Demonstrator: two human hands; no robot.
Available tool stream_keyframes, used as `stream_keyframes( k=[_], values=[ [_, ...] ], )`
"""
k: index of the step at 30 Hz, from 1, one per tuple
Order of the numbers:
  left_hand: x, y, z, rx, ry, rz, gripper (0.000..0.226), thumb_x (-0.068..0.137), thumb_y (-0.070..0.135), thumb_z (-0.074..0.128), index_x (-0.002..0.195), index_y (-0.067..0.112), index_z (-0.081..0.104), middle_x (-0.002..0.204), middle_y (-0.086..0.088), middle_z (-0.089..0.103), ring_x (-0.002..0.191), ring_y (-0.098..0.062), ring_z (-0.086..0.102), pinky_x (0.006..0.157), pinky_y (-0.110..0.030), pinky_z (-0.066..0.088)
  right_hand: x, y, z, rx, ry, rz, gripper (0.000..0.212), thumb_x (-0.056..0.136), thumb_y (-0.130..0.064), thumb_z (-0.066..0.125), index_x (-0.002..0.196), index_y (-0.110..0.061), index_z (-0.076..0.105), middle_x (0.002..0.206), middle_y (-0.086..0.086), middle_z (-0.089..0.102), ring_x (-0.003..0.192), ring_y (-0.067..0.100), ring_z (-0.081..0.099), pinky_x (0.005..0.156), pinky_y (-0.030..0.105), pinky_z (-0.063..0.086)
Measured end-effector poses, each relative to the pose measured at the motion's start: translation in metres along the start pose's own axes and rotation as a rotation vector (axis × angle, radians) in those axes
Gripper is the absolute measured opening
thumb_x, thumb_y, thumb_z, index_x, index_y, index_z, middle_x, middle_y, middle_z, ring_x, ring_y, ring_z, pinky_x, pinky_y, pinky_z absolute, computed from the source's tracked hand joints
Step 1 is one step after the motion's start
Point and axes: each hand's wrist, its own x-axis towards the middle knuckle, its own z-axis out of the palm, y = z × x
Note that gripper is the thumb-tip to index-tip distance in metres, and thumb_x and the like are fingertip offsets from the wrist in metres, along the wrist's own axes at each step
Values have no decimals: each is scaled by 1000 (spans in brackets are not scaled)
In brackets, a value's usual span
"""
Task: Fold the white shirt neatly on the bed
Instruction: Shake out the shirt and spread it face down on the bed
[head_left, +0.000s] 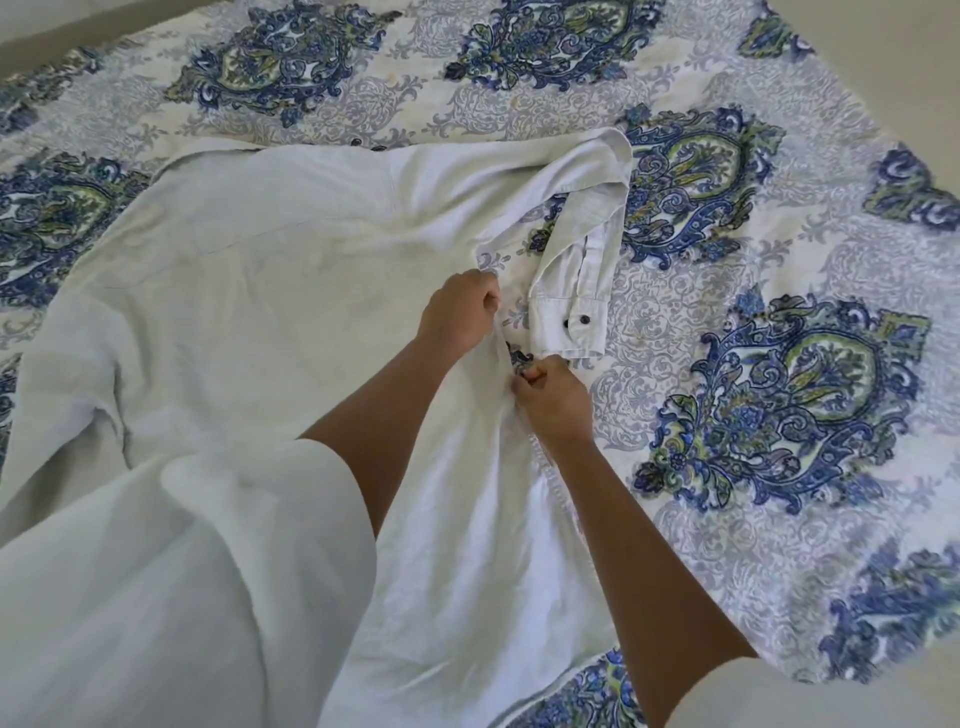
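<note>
The white shirt (270, 270) lies spread flat across the bed (779, 260), its body filling the left and middle of the view. One sleeve (582, 244) bends back on the right, its cuff with dark buttons pointing toward me. My left hand (460, 312) is closed on the shirt's right side edge just left of the cuff. Slightly nearer to me, my right hand (553, 397) pinches the same edge. The two hands are a short span apart along the seam.
The bed is covered by a cream spread with large blue and green paisley medallions (800, 405). My own white sleeve (171, 587) fills the lower left and hides part of the shirt. Pale floor shows at the upper corners.
</note>
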Motion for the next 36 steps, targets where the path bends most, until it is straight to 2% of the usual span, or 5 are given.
stream_keyframes(
  k=[7,11,14,18,36],
  values=[
    [-48,2,16,-797,204,-338,21,87,-4,49,97,2,66,96,-7,66,90,-17,59,83,-32,48,-44,28,-3,53,83,79,13,87,-13,54,97,-8,60,94,10,67,88,28,60,68,27,39],
    [-115,6,33,-833,100,-340,29,89,-6,47,105,8,67,105,-7,66,98,-13,59,91,-27,45,-68,38,-16,200,-46,152,30,86,-28,63,109,-9,58,100,6,65,91,21,58,73,22,39],
    [-153,14,43,-879,-2,-392,30,91,-5,47,108,11,66,110,-10,66,103,-17,60,95,-31,45,-91,51,-17,-234,-219,111,43,88,-31,57,127,-15,50,117,6,62,112,26,54,95,34,38],
    [-185,33,44,-841,-91,-382,34,90,-9,43,116,2,62,119,-14,63,106,-15,57,82,-10,41,-117,71,-36,61,-120,248,20,88,-15,57,101,-2,62,84,9,60,81,22,52,63,27,37],
    [-258,83,80,-872,-183,-525,33,85,-11,38,102,6,62,95,-8,59,90,-17,54,76,-18,44,-154,138,-58,63,-329,347,26,88,-15,61,110,-1,61,95,13,62,83,27,61,56,22,42]
  ],
)
